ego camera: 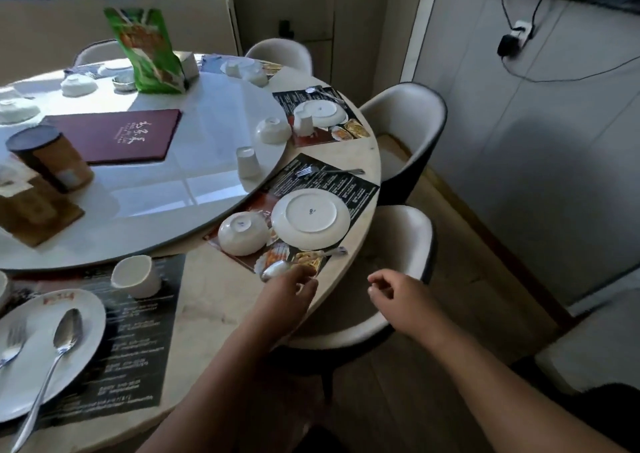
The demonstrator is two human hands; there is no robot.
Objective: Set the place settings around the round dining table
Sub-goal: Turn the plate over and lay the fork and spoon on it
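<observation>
Lower middle of the frame, the left hand (291, 290) reaches palm down to the near corner of the dark printed placemat (360, 193), fingertips at the bowl of the shiny metal spoon (277, 269), though whether they grip it cannot be told. Right of it, the right hand (398, 297) hovers above the cream padded chair (412, 231), fingers loosely curled, holding nothing. On the placemat a glossy white ceramic bowl (242, 233) lies upside down beside an overturned round white plate (310, 219).

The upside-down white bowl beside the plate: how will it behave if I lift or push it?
The bowl looks like glazed ceramic: probably rigid, breakable, somewhat slick. Sitting rim-down on the placemat, it likely won't roll, though pushing may drag the mat.
</observation>
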